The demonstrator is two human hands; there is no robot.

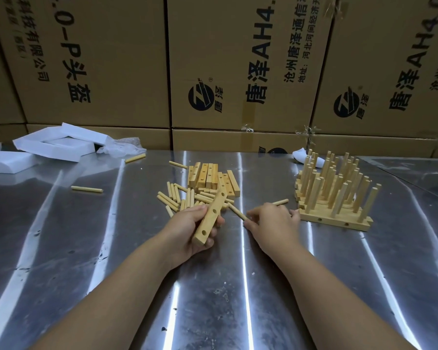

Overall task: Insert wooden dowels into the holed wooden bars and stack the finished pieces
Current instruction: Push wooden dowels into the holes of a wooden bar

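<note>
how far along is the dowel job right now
Done: a stack of doweled bars sits at right. In hand: the left hand holds an empty bar, the right hand pinches a dowel. Left: a pile of empty bars and loose dowels behind the hands.

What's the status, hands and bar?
Left hand grips holed bar, visible holes empty. Right hand pinches dowel, not yet inserted. Nothing between dowel and bar.
</note>
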